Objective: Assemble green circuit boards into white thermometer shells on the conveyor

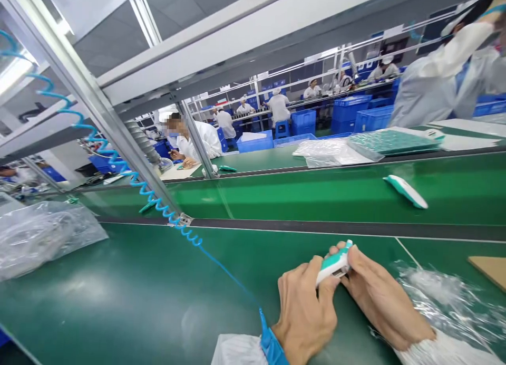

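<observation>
Glossy white-and-teal plastic handset (335, 263) at six o'clock above a green bench mat (130, 280), pinched between curled fingers of left hand (306, 307) and right hand (381, 296); probably light, stiff, somewhat slippery, safest held along both long edges.

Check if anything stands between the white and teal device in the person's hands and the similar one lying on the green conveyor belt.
Only the dark strip along the green conveyor belt lies between the white and teal device and the similar device. The blue coiled cord runs off to the left.
</observation>
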The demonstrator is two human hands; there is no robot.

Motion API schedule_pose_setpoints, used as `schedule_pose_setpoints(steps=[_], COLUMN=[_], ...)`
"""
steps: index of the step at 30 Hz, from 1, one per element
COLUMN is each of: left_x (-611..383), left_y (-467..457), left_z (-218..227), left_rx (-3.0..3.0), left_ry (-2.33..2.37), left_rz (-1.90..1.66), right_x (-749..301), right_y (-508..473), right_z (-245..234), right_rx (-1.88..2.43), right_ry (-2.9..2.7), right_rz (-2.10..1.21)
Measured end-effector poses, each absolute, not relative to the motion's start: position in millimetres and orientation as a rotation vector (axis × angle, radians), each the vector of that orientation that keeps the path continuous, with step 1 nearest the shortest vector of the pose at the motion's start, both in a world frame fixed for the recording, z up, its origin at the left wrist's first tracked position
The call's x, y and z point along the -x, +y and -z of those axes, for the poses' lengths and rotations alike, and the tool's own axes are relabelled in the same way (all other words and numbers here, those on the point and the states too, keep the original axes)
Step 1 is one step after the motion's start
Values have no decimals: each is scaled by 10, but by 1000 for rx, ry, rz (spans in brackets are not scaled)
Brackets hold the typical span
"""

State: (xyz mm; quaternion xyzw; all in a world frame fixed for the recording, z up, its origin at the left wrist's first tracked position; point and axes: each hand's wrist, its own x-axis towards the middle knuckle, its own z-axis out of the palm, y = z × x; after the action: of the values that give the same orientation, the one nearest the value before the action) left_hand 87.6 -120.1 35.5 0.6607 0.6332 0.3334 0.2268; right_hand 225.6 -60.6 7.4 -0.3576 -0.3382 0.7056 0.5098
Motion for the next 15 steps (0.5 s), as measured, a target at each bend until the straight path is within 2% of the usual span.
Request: schedule_pose_setpoints(steps=[10,15], left_x=[-816,-807], left_y=[-1156,-1154], left_z=[-379,-402], left_rx=[-1490,-1513], left_ry=[1733,1767], left_rz=[-942,-880], right_x=[-2280,-2269], right_y=[-613,-604], right_z=[-173,-149], right_rx=[965,1038], right_ry=[-988,-966], right_rz=[-1737,-1751])
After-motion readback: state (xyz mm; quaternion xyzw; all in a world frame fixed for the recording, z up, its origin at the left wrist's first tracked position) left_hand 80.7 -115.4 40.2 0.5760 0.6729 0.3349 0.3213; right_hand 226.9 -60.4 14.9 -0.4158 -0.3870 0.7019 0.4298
